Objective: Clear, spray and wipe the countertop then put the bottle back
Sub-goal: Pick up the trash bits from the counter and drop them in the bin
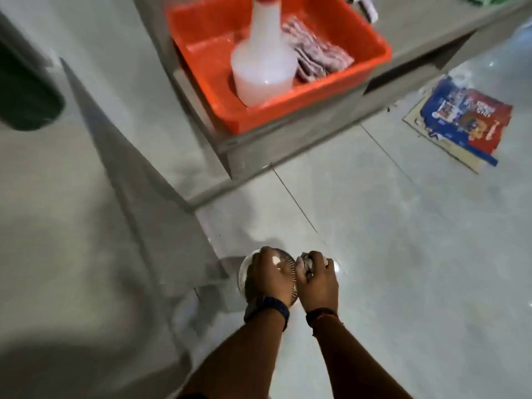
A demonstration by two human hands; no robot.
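Note:
A white translucent spray bottle (263,67) with a red top stands upright in an orange tub (368,33) on a grey countertop (426,33), with folded patterned cloths (313,53) beside it in the tub. Low in the view, over the floor, my left hand (270,277) grips a round metal strainer-like bowl (244,269). My right hand (316,280) is right beside it, closed on a crumpled cloth (306,263). Both wrists wear dark bands.
A grey counter surface (72,226) runs along the left with a dark green object (26,90) on it. A blue and red printed bag (466,122) lies on cardboard on the pale tiled floor (417,269) at the right. A white item (365,5) sits behind the tub.

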